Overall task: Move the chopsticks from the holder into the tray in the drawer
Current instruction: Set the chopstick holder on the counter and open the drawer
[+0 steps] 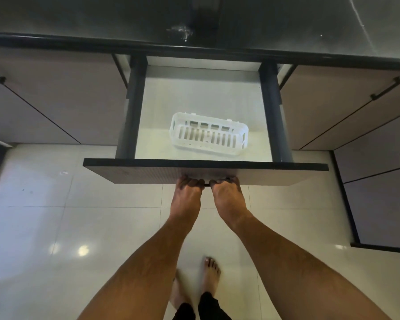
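- The drawer (134,125) is open under the counter (286,26).
- A white tray (208,137) lies inside it, near the front panel.
- The left hand (188,195) and right hand (226,196) are curled around the handle (207,184) on that panel.
- Chopsticks and holder are out of view.

The slotted tray (208,137) was white, the drawer (206,172) dark grey with a pale base, the counter (286,24) black, the floor tiles (56,215) glossy cream.

I stand barefoot in a home kitchen: a dark polished stone countertop (286,24) runs above grey-brown flat-fronted cabinet doors (56,95) with slim black bar handles (387,88), over glossy cream floor tiles (44,215).
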The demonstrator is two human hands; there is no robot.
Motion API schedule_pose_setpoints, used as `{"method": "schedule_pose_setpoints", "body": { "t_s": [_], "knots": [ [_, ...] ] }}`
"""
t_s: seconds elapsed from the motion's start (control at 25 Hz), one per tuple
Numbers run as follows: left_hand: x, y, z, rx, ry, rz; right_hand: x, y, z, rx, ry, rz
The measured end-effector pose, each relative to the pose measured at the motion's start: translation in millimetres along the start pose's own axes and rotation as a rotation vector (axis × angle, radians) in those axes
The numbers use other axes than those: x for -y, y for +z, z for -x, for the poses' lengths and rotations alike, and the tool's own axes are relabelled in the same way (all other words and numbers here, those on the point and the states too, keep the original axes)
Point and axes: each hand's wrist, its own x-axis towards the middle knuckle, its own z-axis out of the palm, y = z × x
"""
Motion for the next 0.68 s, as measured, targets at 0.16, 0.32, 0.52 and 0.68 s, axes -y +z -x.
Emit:
{"method": "schedule_pose_setpoints", "body": {
  "t_s": [0.16,0.32,0.52,0.68],
  "knots": [
    [11,8,16,0.019,0.053,-0.096,5,10,19,-0.011,0.010,-0.038],
    [14,11,33,0.027,0.099,-0.209,9,20,39,-0.107,0.012,-0.059],
    [17,15,45,0.005,0.079,-0.156,11,24,48,-0.090,-0.002,-0.046],
    [14,13,43,0.020,0.138,-0.259,10,23,49,-0.092,-0.005,-0.041]
  ]
}}
